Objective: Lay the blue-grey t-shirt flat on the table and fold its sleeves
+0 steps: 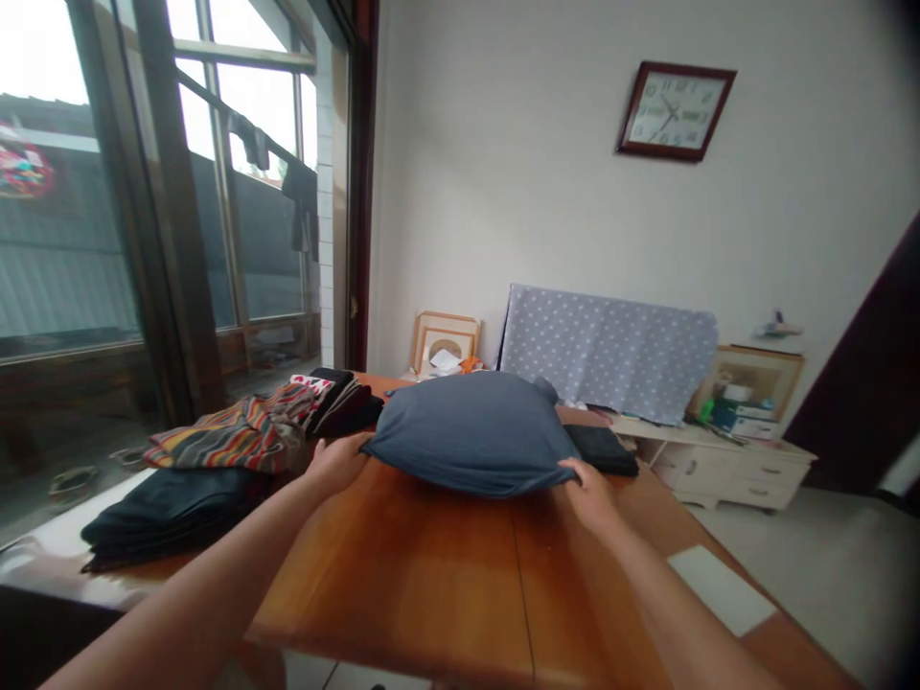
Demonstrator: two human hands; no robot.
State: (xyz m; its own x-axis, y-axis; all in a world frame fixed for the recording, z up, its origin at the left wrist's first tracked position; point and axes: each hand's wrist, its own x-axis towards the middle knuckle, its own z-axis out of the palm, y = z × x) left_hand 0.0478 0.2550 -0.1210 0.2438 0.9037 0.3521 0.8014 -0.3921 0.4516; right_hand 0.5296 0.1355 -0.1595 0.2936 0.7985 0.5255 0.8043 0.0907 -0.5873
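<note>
A dark blue-grey garment, seemingly a shirt (471, 431), billows above the wooden table (424, 575), puffed up with air. Its near edge is stretched between my two hands. My left hand (337, 467) pinches the near left corner. At the near right corner, my right hand (590, 491) grips the cloth between thumb and fingers. The far side of the garment spreads away from me, and its underside is hidden.
Left of the garment lie folded dark clothes (172, 508) and a striped colourful garment (237, 431). A folded dark cloth (598, 448) lies on the right. A white sheet (721, 586) rests near the right edge. Behind stands a white cabinet (733, 470).
</note>
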